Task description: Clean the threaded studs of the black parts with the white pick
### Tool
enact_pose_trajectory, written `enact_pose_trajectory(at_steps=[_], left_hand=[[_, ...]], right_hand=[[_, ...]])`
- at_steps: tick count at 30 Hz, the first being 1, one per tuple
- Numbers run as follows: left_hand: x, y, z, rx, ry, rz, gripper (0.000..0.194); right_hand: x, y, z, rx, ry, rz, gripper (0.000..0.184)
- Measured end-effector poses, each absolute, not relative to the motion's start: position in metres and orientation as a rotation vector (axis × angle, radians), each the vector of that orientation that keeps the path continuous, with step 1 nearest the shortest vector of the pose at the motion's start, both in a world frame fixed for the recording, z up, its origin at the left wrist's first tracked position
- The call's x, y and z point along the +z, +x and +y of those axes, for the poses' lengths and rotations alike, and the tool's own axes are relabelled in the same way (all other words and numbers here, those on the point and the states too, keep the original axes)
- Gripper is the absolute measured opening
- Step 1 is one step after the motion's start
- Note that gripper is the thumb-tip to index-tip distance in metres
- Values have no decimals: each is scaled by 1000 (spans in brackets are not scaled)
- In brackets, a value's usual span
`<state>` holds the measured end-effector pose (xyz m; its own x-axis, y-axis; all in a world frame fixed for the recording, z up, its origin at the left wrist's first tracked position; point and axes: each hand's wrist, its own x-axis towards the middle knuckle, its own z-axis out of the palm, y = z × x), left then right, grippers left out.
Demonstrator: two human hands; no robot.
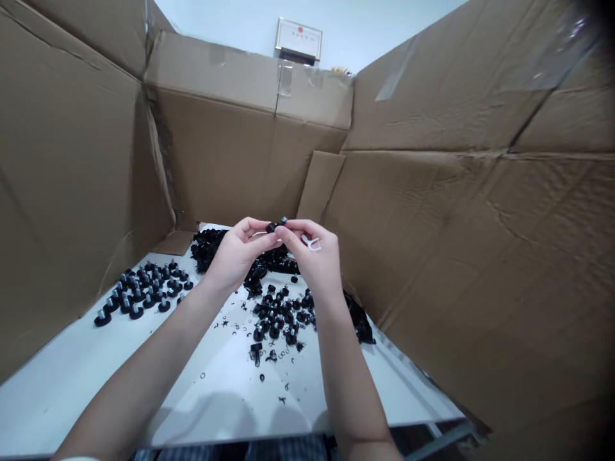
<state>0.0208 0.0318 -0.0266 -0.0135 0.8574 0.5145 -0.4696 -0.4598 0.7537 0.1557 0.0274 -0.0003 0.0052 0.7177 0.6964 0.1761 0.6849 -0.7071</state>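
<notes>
Head view: left hand [235, 256] and right hand [307, 256] pinch a black threaded foot [275, 225] between closed fingertips, lifted clear of the white table [72, 397] for close work, a white plastic pick [311, 243] tucked in the right fingers.

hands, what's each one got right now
Left hand: closed, pinching a black stud foot.
Right hand: closed on that foot, also holding a white plastic pick.

Left hand [235, 253], right hand [310, 254]: both pinch black threaded foot [276, 225] | white plastic pick [311, 243] at right hand | standing feet [139, 288], black plastic shavings [206, 248] on white table [96, 378] | cardboard walls [480, 256] around.
</notes>
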Motion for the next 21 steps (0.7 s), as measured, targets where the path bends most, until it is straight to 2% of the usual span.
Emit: enact_pose_trajectory(at_steps=[5, 9, 13, 17, 21], left_hand=[[-29, 28, 28, 2003, 1513, 554, 24], [-31, 30, 24, 2098, 1606, 547, 22], [-31, 30, 21, 2153, 1690, 645, 20], [-27, 28, 19, 1983, 1554, 631, 25], [-22, 24, 18, 1797, 1307, 565, 27]], right_hand=[[1, 155, 28, 598, -753, -1486, 23], [2, 159, 27, 635, -746, -1556, 22], [2, 162, 25, 468, -721, -1596, 17], [3, 165, 22, 224, -716, -1675, 18], [4, 168, 22, 158, -735, -1684, 17]])
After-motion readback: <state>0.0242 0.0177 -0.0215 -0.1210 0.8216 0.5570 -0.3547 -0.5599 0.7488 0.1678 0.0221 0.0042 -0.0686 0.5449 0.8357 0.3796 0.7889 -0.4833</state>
